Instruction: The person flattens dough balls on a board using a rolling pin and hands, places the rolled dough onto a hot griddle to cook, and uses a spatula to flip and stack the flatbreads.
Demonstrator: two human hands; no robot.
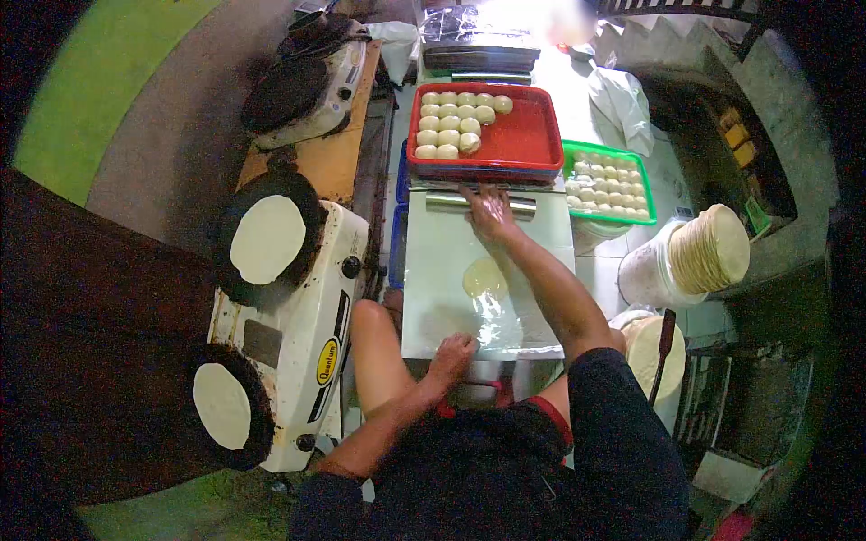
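A metal rolling pin (439, 202) lies crosswise at the far end of the white work board (428, 270). My right hand (490, 212) is on the pin, its fingers over the metal near the middle. Between my two hands a flattened round of dough (484, 279) rests on the board, under what looks like a shiny clear sheet. My left hand (454, 354) is at the board's near edge with its fingers curled; whether it holds the sheet's edge is too small to tell. Just beyond the pin stands a red tray (523, 137) with rows of dough balls (449, 123).
Left, a white double stove (311, 361) carries two black pans with flat dough rounds (268, 240) (221, 406). Another stove (338, 95) stands behind it. Right are a green tray (651, 194) of dough balls, a bucket (642, 269) with stacked flatbreads (713, 248), and another flatbread stack (656, 354).
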